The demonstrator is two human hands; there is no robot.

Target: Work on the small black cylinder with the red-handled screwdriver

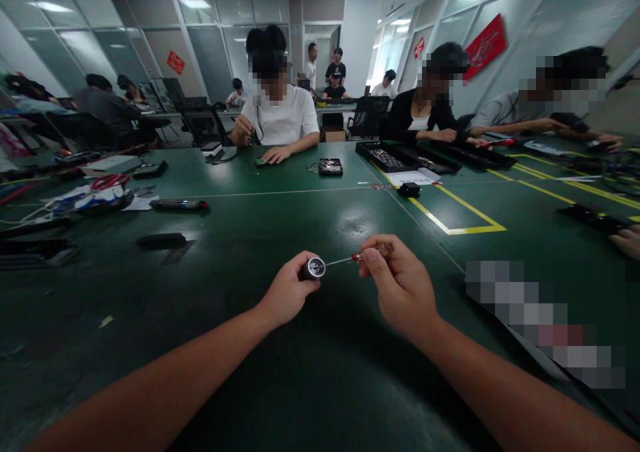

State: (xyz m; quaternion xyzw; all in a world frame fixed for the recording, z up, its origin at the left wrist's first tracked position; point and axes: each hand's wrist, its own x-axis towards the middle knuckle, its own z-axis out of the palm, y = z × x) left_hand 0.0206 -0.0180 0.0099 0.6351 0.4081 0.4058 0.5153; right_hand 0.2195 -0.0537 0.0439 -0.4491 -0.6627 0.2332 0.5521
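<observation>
Closed around a small dark cylinder (314, 269) with a pale metal rim, my left hand (287, 293) holds its open end toward the right. My right hand (400, 285) grips a screwdriver (373, 253) by its clear reddish handle, fingers wrapped around it. The thin shaft points left and its tip reaches the cylinder's open end. Whether the tip touches a screw inside is too small to tell. Both hands are above the green table (320, 379).
A black bar (161, 240) and a dark pen-like tool (179, 205) lie to the left, near red-handled scissors (110, 181). Ahead are a small black block (410, 189) and black parts trays (383, 157). A co-worker (280, 115) sits opposite; others sit at the right.
</observation>
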